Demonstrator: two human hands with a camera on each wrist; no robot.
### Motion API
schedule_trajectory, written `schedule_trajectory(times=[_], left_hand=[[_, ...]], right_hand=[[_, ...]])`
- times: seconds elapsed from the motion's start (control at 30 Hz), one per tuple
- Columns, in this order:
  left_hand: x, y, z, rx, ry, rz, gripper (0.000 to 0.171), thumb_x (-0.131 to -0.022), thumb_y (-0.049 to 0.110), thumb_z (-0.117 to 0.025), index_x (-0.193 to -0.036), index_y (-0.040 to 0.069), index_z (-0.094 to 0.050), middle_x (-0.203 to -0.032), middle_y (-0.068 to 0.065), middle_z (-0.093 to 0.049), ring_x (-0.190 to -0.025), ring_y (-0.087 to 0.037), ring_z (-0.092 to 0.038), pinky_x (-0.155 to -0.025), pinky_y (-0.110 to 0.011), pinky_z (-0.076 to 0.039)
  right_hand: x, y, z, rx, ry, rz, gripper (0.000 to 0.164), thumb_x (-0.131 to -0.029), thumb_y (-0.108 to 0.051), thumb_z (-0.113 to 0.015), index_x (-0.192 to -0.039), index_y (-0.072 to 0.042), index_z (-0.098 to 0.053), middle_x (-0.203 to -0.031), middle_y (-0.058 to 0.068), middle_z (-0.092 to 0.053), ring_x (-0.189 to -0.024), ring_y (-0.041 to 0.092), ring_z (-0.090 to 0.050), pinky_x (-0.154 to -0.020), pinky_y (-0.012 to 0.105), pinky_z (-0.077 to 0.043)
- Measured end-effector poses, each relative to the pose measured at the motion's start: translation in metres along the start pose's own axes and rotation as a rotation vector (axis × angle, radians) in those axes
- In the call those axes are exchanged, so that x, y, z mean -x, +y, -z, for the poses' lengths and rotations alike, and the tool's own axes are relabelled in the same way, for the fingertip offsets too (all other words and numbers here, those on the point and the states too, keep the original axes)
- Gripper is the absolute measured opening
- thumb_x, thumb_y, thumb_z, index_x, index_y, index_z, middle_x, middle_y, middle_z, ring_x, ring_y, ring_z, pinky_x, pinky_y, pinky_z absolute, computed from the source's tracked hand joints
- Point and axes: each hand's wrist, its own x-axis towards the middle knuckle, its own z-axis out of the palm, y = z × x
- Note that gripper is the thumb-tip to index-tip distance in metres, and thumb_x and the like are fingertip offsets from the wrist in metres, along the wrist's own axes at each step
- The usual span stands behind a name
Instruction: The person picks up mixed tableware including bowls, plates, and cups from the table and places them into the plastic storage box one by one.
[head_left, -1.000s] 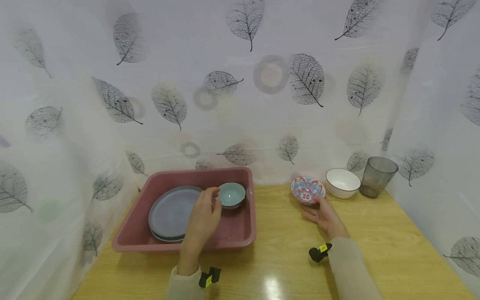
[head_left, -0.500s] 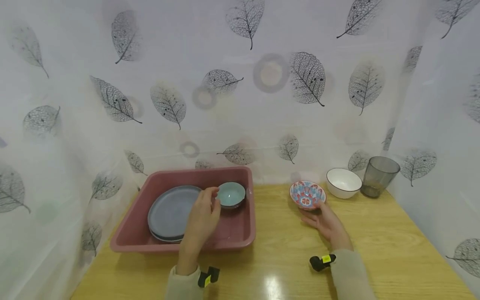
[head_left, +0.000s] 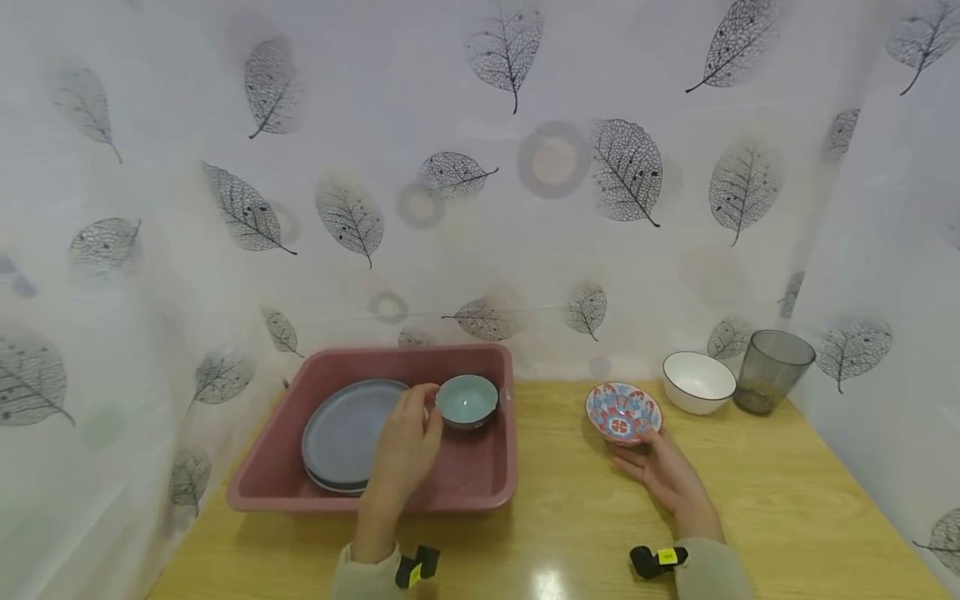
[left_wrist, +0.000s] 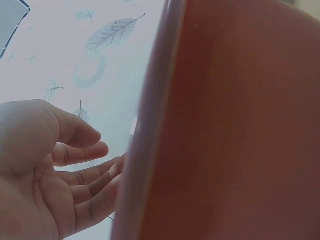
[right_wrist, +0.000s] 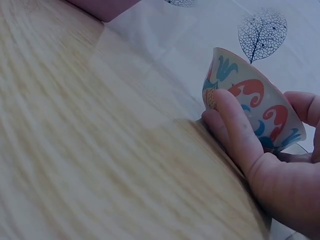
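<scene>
My right hand (head_left: 671,483) holds a small bowl with a red and blue pattern (head_left: 622,408). The right wrist view shows this patterned bowl (right_wrist: 260,107) tilted above the wooden table, fingers spread under and around its outside. My left hand (head_left: 405,446) reaches over the front of a pink basin (head_left: 480,502), its fingertips beside a pale green bowl (head_left: 467,400). In the left wrist view the left hand (left_wrist: 55,170) has loosely bent fingers with nothing between them; the basin's wall (left_wrist: 230,125) fills the right side.
Grey-blue plates (head_left: 345,433) lie stacked in the left of the basin. A white bowl with a dark rim (head_left: 699,383) and a smoky grey glass (head_left: 775,371) stand at the table's back right. A leaf-printed curtain (head_left: 465,258) hangs behind the table (head_left: 570,517).
My right hand has brought the patterned bowl a little nearer to me, away from the white bowl. The left hand stays beside the green bowl. The head view has tilted slightly up.
</scene>
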Motion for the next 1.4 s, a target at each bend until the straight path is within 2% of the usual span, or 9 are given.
schedule_trajectory(times=[0.13, 0.23, 0.4, 0.63, 1.1, 1.2, 1.4], left_hand=[[0.002, 0.000, 0.000, -0.004, 0.006, 0.003, 0.027, -0.095, 0.008, -0.059, -0.121, 0.001, -0.061, -0.108, -0.014, -0.063, -0.077, -0.019, -0.055, -0.067, -0.036, -0.048], [0.003, 0.001, 0.001, -0.002, -0.003, 0.004, 0.027, -0.096, 0.008, -0.059, -0.122, 0.002, -0.061, -0.110, -0.013, -0.063, -0.077, -0.018, -0.055, -0.067, -0.036, -0.049], [0.001, 0.002, 0.003, 0.006, -0.017, 0.008, 0.028, -0.097, 0.010, -0.056, -0.124, 0.002, -0.059, -0.113, -0.014, -0.062, -0.077, -0.018, -0.054, -0.067, -0.035, -0.048], [0.000, 0.005, 0.003, 0.018, -0.050, 0.040, 0.030, -0.098, 0.011, -0.055, -0.126, 0.002, -0.059, -0.113, -0.013, -0.062, -0.078, -0.017, -0.055, -0.068, -0.034, -0.048], [0.000, 0.007, 0.000, 0.010, -0.049, 0.008, 0.030, -0.097, 0.010, -0.056, -0.126, 0.002, -0.059, -0.112, -0.013, -0.063, -0.078, -0.018, -0.057, -0.067, -0.034, -0.049], [0.000, 0.007, -0.002, 0.005, -0.054, 0.006, 0.029, -0.097, 0.009, -0.056, -0.125, 0.001, -0.059, -0.111, -0.013, -0.063, -0.078, -0.017, -0.058, -0.066, -0.034, -0.049], [0.000, 0.008, -0.004, 0.007, -0.065, -0.003, 0.029, -0.097, 0.008, -0.056, -0.125, 0.001, -0.059, -0.112, -0.014, -0.063, -0.080, -0.018, -0.058, -0.068, -0.034, -0.050]], right_hand=[[0.001, 0.001, 0.001, -0.012, -0.022, 0.007, 0.065, -0.107, -0.014, -0.024, -0.158, -0.023, 0.015, -0.124, 0.010, -0.052, -0.107, 0.025, -0.066, -0.097, 0.042, -0.052], [0.002, 0.002, 0.000, -0.012, -0.020, 0.011, 0.065, -0.107, -0.013, -0.023, -0.158, -0.023, 0.016, -0.125, 0.011, -0.051, -0.106, 0.024, -0.066, -0.097, 0.041, -0.052], [0.002, 0.002, -0.001, -0.014, -0.001, 0.020, 0.066, -0.107, -0.013, -0.025, -0.158, -0.025, 0.015, -0.131, 0.012, -0.045, -0.105, 0.023, -0.067, -0.098, 0.040, -0.052], [0.001, 0.003, -0.002, 0.007, 0.033, 0.012, 0.065, -0.107, -0.014, -0.026, -0.159, -0.023, 0.011, -0.126, 0.009, -0.052, -0.104, 0.022, -0.067, -0.095, 0.037, -0.053], [0.009, -0.004, -0.007, 0.004, 0.058, 0.001, 0.065, -0.104, -0.008, -0.026, -0.160, -0.015, 0.008, -0.129, 0.015, -0.047, -0.098, 0.019, -0.068, -0.092, 0.035, -0.055], [0.010, -0.005, -0.008, 0.011, 0.065, -0.011, 0.065, -0.104, -0.008, -0.025, -0.159, -0.017, 0.009, -0.136, 0.020, -0.041, -0.101, 0.020, -0.067, -0.094, 0.036, -0.054], [0.011, -0.006, -0.009, 0.006, 0.078, -0.036, 0.069, -0.102, -0.004, -0.025, -0.158, -0.016, 0.014, -0.154, 0.027, -0.013, -0.107, 0.020, -0.062, -0.099, 0.037, -0.051]])
